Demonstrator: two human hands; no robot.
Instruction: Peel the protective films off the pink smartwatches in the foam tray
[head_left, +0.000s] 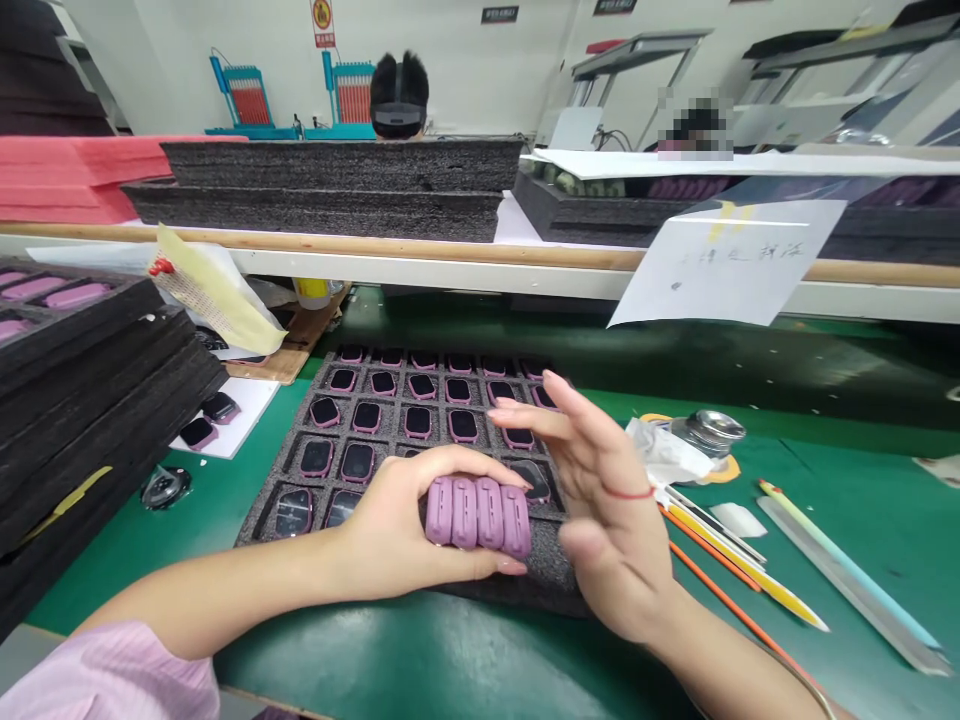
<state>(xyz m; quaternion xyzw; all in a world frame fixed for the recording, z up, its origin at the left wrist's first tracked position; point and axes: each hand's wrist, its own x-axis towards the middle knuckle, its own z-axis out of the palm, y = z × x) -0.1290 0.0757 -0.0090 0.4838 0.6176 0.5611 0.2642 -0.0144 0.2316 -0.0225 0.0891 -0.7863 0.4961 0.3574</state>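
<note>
Four ribbed purple silicone pieces [478,514] are being grasped between the thumb and fingers of the left hand [397,520] at the near edge of a black foam tray [544,580], on a green counter mat [450,660]. The right hand [600,490] is being held open beside them, gripping nothing. Most visible recesses are being occupied by square black-faced, pink-rimmed devices [418,422]; those beneath the hands are hidden, so what remains there cannot be told.

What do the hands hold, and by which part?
The left hand pinches four purple ribbed pieces by their top and bottom ends; the right hand holds nothing.
</note>
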